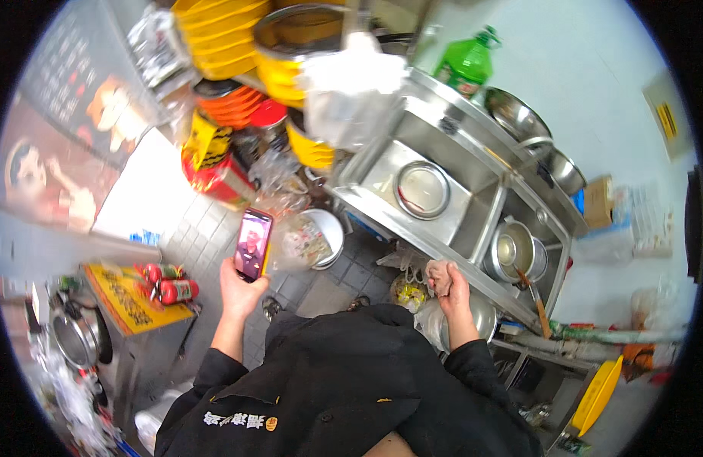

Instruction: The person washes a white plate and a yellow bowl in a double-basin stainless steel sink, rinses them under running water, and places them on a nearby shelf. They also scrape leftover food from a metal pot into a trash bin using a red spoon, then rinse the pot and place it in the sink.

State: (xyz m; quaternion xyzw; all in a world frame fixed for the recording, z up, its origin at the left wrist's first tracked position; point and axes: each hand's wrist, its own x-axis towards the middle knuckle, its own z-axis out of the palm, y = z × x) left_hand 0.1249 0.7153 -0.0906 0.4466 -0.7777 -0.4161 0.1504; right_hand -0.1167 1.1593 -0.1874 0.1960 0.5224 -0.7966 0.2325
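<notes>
My left hand [241, 292] is closed around a smartphone [254, 242], held upright with its lit screen facing me; a person in dark clothes shows on it. The thumb lies across the phone's lower edge. Out in front on the right, near the sink's front edge, my right hand [456, 295] is curled closed. A pale, wrinkled lump sits at its fingers, too unclear to name. Beside that hand is the steel double sink [485, 215]. A round metal bowl [422, 190] lies in its left basin, and pots [510, 249] with a wooden handle stand in the right one.
Stacked yellow tubs [223, 38] and orange tubs [228, 105] stand at the far left. A white bucket [326, 236] with plastic bags is on the tiled floor. Red extinguishers [174, 291] rest on a low yellow-topped table [116, 298]. A green jug [467, 61] stands behind the sink.
</notes>
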